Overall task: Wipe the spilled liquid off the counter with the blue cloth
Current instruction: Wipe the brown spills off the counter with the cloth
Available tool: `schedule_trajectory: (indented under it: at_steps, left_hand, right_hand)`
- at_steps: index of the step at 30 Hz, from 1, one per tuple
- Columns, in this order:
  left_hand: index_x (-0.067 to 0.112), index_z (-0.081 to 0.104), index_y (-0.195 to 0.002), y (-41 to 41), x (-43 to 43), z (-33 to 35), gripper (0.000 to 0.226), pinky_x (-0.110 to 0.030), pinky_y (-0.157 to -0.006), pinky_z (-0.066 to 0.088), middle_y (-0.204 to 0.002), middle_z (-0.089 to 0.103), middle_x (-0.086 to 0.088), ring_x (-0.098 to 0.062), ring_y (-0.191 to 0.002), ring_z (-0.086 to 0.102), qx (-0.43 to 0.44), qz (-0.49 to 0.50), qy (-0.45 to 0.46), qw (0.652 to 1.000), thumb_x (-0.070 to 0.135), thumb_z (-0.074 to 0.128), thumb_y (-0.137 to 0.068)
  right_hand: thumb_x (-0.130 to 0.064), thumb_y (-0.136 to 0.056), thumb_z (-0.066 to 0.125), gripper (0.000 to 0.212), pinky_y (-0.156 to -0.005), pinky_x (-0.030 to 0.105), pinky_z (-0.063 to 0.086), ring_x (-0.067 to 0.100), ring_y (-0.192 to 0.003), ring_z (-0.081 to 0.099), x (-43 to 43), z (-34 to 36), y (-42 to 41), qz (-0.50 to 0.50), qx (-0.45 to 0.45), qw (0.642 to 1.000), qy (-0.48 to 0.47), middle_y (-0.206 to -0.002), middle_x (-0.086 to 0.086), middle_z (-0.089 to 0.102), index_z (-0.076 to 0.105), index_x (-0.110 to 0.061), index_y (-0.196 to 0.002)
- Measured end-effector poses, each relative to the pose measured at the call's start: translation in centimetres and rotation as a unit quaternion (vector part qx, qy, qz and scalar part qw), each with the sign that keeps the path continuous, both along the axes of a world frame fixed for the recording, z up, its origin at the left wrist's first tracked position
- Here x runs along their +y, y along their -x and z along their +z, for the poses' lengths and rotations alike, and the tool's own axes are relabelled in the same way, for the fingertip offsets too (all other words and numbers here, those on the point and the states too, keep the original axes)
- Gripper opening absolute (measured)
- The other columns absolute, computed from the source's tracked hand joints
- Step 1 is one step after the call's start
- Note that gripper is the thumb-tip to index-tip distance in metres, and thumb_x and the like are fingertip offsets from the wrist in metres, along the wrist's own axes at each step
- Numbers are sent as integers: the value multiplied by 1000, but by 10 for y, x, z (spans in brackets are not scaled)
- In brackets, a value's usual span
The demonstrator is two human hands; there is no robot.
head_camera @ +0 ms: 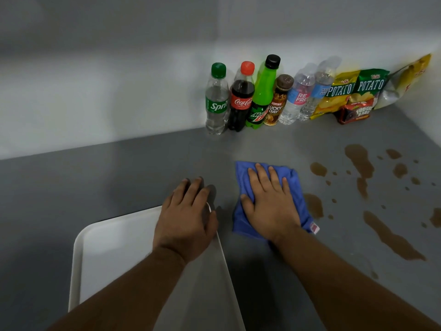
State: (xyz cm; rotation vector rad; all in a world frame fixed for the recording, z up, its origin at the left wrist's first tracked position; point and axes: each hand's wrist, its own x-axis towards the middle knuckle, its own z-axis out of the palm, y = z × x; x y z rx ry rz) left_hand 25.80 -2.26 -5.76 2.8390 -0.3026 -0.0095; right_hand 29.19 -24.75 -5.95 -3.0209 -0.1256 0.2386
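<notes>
Blue cloth [297, 187] lies flat under my right grip [269, 201], fingers straight and spread, pressing it to the grey tabletop [119, 177] rather than clasping it. Brown spilled liquid [391, 237] lies to the right of that grip. Its nearest patch sits just at the cloth's right edge, and its longest streak runs from far-left to near-right. My right grip is much the nearer, so a rightward sweep looks the likely stroke. My left grip [188, 218] rests loosely, palm down, on the corner of a white tray [78, 249], holding nothing. Bottles [241, 99] line the back wall.
</notes>
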Motion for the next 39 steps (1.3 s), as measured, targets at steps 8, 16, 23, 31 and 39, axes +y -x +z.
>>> schedule_trajectory:
  at_steps: [8, 16, 23, 31, 39]
  left_hand:
    - [20, 49, -150, 1, 0, 3, 62, -49, -123, 32, -163, 43, -6, -33, -153, 34, -11, -6, 3, 1000, 51, 35, -98]
    - [19, 52, -148, 1, 0, 3, 61, -49, -122, 33, -162, 45, -5, -32, -152, 36, -18, 1, 8, 1000, 49, 40, -97]
    - [16, 53, -147, -1, 0, -1, 59, -50, -120, 34, -159, 48, -7, -33, -150, 40, -35, 3, 18, 999, 46, 49, -97]
    - [16, 51, -150, 0, 0, 1, 65, -52, -122, 35, -162, 44, -6, -32, -154, 35, -21, -2, 9, 1000, 50, 42, -95]
    - [16, 53, -149, -1, 0, 2, 63, -51, -123, 36, -162, 45, -7, -31, -154, 35, -27, 0, 20, 999, 48, 49, -95]
  right_hand:
    - [-65, -102, 7, 68, -128, 50, 4, 13, -158, -10, -23, -4, 34, 111, 0, 994, -23, -172, -12, -1, 3, -37, -163]
    - [-64, -100, 16, 75, -127, 56, -1, 29, -159, -3, 5, 0, -37, 1, -11, 1000, 9, -173, -1, 0, 5, -28, -164]
    - [-64, -102, 15, 69, -128, 48, 3, 15, -159, -6, -23, -4, 14, 138, -2, 990, -25, -172, -11, 1, 3, -36, -164]
    - [-57, -100, 23, 74, -127, 55, 1, 30, -158, -1, 0, 2, -67, -20, -7, 1000, -4, -173, 2, 2, 7, -24, -164]
    - [-58, -94, 17, 75, -127, 46, 0, 20, -159, -1, -10, 4, -21, 101, 6, 995, -22, -173, -9, 6, 12, -33, -164]
